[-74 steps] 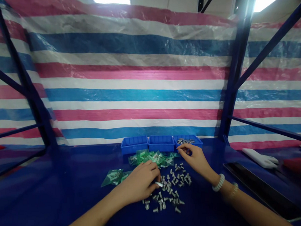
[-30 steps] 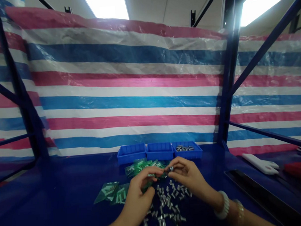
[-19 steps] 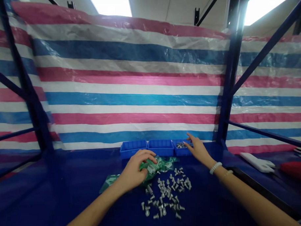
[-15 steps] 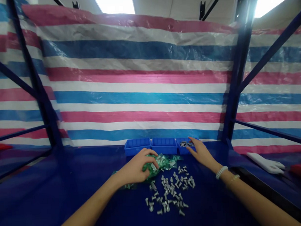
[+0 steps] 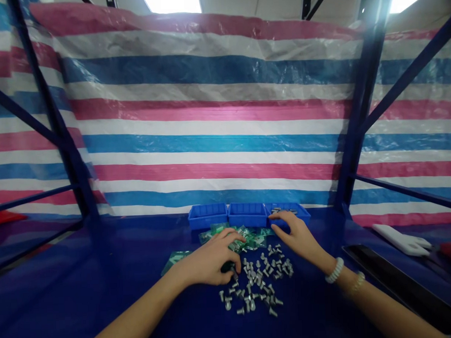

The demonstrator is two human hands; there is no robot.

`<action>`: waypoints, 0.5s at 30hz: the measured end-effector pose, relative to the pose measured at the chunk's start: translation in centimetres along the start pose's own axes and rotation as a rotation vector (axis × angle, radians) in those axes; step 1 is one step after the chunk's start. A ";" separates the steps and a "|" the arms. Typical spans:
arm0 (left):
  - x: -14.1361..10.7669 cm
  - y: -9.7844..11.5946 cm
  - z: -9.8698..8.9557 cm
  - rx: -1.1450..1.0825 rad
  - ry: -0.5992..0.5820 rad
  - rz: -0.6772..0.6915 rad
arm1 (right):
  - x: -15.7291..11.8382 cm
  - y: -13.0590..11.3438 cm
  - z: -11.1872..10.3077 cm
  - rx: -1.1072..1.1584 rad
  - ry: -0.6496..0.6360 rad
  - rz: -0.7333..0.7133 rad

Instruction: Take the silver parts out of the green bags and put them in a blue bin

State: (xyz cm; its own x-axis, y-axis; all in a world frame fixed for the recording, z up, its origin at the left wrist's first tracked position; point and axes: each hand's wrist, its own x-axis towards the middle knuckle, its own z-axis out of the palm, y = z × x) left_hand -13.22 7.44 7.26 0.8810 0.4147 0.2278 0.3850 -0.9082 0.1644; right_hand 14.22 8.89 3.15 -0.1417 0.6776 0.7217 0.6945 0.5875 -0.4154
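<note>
My left hand (image 5: 214, 258) is low over the table, fingers curled with a gap to the thumb. Its fingertips are at the left edge of a loose spread of grey metal bolts (image 5: 257, 279); I see nothing held in it. Small green-and-clear plastic bags (image 5: 252, 238) lie behind and beneath this hand, partly hidden. My right hand (image 5: 296, 233) hovers at the front of the right blue bin (image 5: 303, 216), thumb and fingers apart and nothing visible between them. Small metal parts (image 5: 282, 210) show inside that bin.
Two more blue bins, the left one (image 5: 207, 221) and the middle one (image 5: 247, 220), stand in line at the back of the blue table (image 5: 114, 271). A long black object (image 5: 395, 281) and a white object (image 5: 401, 239) are on the right. Blue frame posts (image 5: 352, 135) flank the striped sheet.
My left hand has moved from the green bags forward and slightly right to the bolts' edge. My right hand has drawn back a little from over the right bin, slightly leftward.
</note>
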 end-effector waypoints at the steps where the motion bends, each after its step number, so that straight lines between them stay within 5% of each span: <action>1: 0.0 0.1 0.1 0.005 0.002 0.000 | -0.1 -0.2 0.0 0.007 -0.009 -0.001; 8: 0.4 0.6 0.4 0.032 0.032 0.012 | -0.3 -2.1 0.0 0.071 -0.028 -0.015; 15: 1.6 1.4 1.8 -0.026 0.430 -0.061 | -0.8 -4.8 0.6 0.386 -0.137 0.254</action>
State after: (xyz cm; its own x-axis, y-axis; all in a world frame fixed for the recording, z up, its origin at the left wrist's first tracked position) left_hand -10.82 6.76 6.15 0.6602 0.4584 0.5950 0.4204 -0.8820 0.2130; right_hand 10.60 5.77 4.23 -0.1112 0.8579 0.5017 0.4102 0.4994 -0.7631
